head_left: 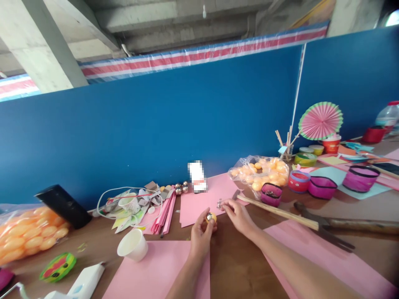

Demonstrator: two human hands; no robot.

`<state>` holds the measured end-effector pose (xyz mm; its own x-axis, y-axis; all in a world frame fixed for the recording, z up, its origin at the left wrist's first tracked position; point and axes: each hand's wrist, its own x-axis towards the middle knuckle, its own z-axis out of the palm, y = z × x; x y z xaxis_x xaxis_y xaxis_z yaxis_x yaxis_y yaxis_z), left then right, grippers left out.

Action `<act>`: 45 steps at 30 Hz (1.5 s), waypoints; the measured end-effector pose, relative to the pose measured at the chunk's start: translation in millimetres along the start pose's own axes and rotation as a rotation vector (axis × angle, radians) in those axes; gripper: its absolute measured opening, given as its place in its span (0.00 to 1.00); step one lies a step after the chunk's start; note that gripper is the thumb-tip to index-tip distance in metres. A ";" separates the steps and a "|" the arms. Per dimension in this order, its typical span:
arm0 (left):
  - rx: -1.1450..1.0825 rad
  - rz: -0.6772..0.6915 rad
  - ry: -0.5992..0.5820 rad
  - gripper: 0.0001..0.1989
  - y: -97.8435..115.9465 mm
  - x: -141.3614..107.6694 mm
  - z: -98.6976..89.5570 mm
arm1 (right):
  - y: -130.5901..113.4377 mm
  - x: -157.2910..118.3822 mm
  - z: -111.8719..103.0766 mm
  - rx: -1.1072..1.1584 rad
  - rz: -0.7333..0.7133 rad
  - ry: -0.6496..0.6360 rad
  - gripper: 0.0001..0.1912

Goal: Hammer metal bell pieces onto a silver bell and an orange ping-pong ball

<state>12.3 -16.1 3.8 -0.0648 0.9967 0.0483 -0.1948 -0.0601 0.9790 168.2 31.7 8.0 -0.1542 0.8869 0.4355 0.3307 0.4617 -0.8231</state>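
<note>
My left hand (202, 233), closed, grips a small shiny ball (211, 217) that looks silvery with a yellow-orange part. Just to its right, my right hand (237, 215) pinches a tiny silvery piece (219, 204) between thumb and fingertips. The two hands are close together but apart, over the edge of a pink paper sheet (193, 206). Behind them a phone with a blurred screen (198, 177) stands upright against the blue panel. Several shiny metallic balls (178, 189) sit left of the phone.
A wooden-handled hammer (280, 212) lies beside my right forearm, with a larger tool (358, 224) further right. Magenta fabric containers (271, 194) and a bag of orange balls (262, 171) stand behind. A white cup (133, 246) and another orange-ball bag (31, 232) are left.
</note>
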 end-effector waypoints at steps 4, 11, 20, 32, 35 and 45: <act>0.049 0.031 0.024 0.30 -4.9 3.6 -1.9 | 0.6 -0.8 4.1 0.092 0.037 0.003 0.08; 0.080 0.044 0.036 0.30 -9.4 5.3 -5.3 | -12.6 -3.9 6.8 0.312 0.065 -0.099 0.06; 0.065 0.024 -0.014 0.31 -12.4 6.0 -6.1 | -14.7 -4.8 7.1 0.348 0.111 -0.138 0.07; 0.148 0.076 0.032 0.29 -11.2 6.4 -3.6 | -14.5 -7.4 8.1 0.491 0.166 -0.223 0.09; 0.136 0.075 0.032 0.28 -7.8 4.4 -1.8 | -16.7 -7.2 6.6 0.502 0.183 -0.240 0.09; 0.111 0.089 0.040 0.25 -6.9 3.4 0.6 | -19.6 -6.9 6.1 0.506 0.222 -0.279 0.10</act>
<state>14.0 -12.2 -2.7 -0.1159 0.9847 0.1297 -0.0774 -0.1392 0.9872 157.1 16.7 18.9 -0.3924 0.9024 0.1783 -0.0894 0.1555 -0.9838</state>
